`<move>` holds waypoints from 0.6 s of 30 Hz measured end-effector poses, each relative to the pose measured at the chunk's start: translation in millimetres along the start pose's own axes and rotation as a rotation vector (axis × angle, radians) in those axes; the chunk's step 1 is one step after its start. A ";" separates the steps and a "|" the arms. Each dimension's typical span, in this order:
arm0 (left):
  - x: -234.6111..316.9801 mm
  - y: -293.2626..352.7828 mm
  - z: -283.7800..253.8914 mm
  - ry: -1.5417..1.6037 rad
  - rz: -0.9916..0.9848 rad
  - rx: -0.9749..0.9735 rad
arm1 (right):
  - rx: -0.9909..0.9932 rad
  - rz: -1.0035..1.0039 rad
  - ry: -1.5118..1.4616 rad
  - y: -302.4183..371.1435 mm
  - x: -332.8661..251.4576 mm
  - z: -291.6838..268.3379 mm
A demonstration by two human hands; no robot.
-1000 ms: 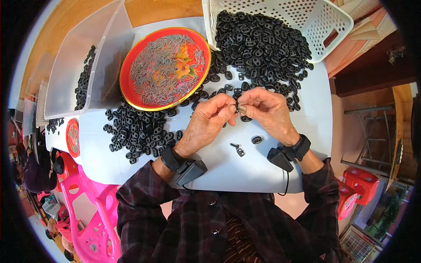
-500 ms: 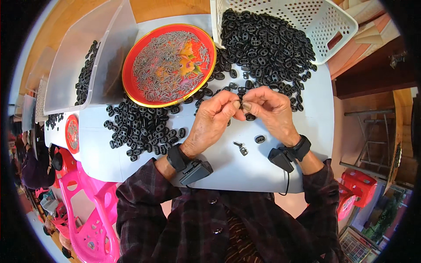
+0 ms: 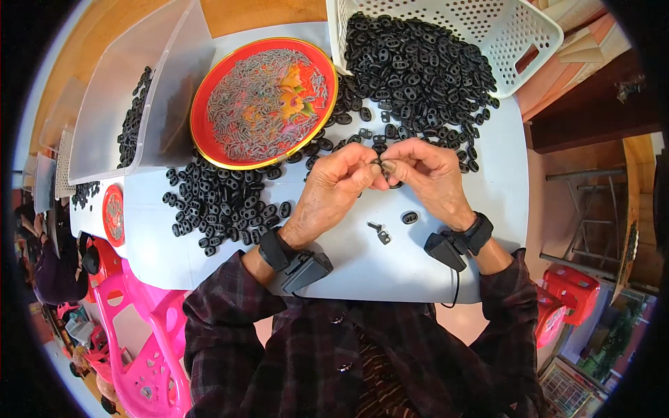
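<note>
Tray (image 3: 200, 115) (red, flowered): grey pins (image 3: 240, 104) | basket (image 3: 542, 36): black pieces (image 3: 418, 70) | bin (image 3: 159, 50): likewise

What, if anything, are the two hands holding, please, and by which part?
The left hand and right hand together pinch a small black piece; they hide most of it, so the part gripped cannot be told.

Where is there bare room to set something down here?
The white tabletop looks bare between the near-left black pile and the small red tray; between the wristbands, around a loose oval piece and metal part; and right of the right hand. The far side is crowded: clear bin, large red tray, white basket, black heap.
</note>
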State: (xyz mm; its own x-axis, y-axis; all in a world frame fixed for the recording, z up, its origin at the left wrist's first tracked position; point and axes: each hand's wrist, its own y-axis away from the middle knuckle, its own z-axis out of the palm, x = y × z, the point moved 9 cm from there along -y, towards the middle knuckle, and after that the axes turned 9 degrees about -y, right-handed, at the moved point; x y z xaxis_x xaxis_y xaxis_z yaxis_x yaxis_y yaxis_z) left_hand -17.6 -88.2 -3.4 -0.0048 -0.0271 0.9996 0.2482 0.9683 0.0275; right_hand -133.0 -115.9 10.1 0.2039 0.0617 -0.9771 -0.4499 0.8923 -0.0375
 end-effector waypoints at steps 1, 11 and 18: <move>-0.8 0.0 0.0 0.000 -0.002 -0.001 | 0.001 0.002 -0.001 0.1 0.7 0.6; 0.6 -1.1 -6.9 -0.075 -0.033 0.071 | 0.040 -0.041 -0.066 -2.4 1.6 2.0; 19.0 -1.5 -2.2 -0.062 0.067 0.113 | 0.111 -0.063 -0.080 1.4 -5.5 -8.5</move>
State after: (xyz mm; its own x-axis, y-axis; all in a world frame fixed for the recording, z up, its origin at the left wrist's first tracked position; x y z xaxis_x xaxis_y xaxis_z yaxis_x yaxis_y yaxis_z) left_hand -15.9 -90.6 15.5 -0.0521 0.0503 0.9974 0.1394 0.9893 -0.0426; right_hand -142.2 -118.8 13.7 0.2991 0.0351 -0.9536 -0.3363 0.9391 -0.0709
